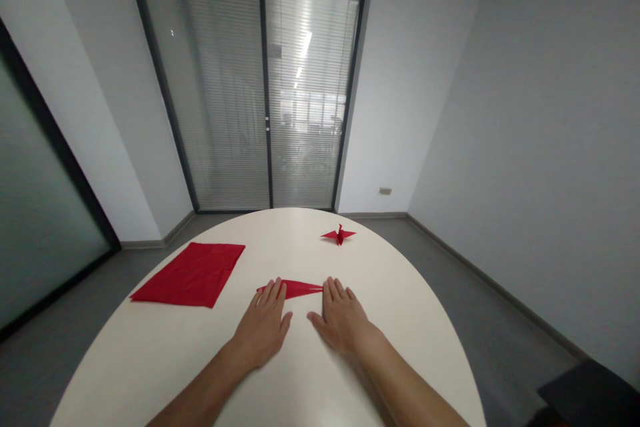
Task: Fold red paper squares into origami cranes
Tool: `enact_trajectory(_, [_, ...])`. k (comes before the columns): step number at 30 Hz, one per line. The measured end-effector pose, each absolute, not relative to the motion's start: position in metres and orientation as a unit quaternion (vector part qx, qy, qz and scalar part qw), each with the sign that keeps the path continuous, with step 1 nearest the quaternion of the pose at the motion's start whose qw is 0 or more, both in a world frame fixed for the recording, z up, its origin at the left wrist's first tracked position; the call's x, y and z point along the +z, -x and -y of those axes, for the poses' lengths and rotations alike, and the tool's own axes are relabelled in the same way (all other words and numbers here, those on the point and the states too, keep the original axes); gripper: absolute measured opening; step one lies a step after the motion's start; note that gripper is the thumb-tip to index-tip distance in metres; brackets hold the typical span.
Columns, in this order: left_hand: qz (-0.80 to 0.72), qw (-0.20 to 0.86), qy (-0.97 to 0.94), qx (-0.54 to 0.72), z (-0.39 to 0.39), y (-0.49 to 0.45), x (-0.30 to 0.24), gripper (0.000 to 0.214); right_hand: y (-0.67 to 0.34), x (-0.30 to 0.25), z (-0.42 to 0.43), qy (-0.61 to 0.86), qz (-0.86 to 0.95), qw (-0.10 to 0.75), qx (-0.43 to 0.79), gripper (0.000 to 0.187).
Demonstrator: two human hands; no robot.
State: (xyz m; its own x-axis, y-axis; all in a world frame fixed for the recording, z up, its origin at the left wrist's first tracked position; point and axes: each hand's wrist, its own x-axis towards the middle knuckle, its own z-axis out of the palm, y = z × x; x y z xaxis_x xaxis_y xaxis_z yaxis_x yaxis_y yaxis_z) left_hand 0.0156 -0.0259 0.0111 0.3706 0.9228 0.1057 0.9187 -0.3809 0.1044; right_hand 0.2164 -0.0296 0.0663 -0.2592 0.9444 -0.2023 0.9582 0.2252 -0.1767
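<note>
On the near side of the paper crane [340, 236], the folded paper [298, 289] lies narrow and flat, no wings raised yet, under the open left hand [264, 322], the right hand [343, 317] open at its tip.

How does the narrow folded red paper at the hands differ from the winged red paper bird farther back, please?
The narrow folded red paper lies low and elongated, while the winged red paper bird stands up with its wings spread. The narrow paper is partly covered by the left hand; the bird is untouched. Both are red and rest on the pale, round-edged table.
</note>
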Motion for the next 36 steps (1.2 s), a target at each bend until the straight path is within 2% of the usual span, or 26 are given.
enact_trajectory(2, [-0.557,0.008,-0.827,0.077,0.026,-0.016,0.012,0.061,-0.212,0.064,0.031,-0.599,-0.796,-0.014,-0.088,0.077])
enact_trajectory(5, [-0.555,-0.001,-0.828,0.081,0.026,-0.015,0.011,0.060,-0.207,0.060,0.031,-0.509,-0.855,-0.063,-0.080,0.067])
enact_trajectory(11, [-0.554,-0.024,-0.829,0.076,0.030,-0.019,0.019,0.057,-0.211,0.044,0.020,-0.439,-0.884,-0.078,-0.144,0.064])
enact_trajectory(18, [-0.536,-0.023,-0.836,0.111,0.042,-0.027,0.044,0.037,-0.225,0.043,0.007,-0.439,-0.883,-0.111,-0.120,0.057])
enact_trajectory(25, [-0.439,0.042,-0.888,0.134,0.030,-0.005,0.038,0.042,-0.234,0.037,-0.006,-0.397,-0.896,-0.178,-0.095,0.041])
enact_trajectory(31, [-0.384,0.075,-0.901,0.188,0.024,0.000,0.044,0.051,-0.235,0.031,-0.014,-0.365,-0.900,-0.218,-0.097,0.047])
enact_trajectory(36, [-0.366,0.065,-0.907,0.198,0.019,0.001,0.037,0.052,-0.239,0.043,-0.012,-0.342,-0.906,-0.216,-0.126,0.046])
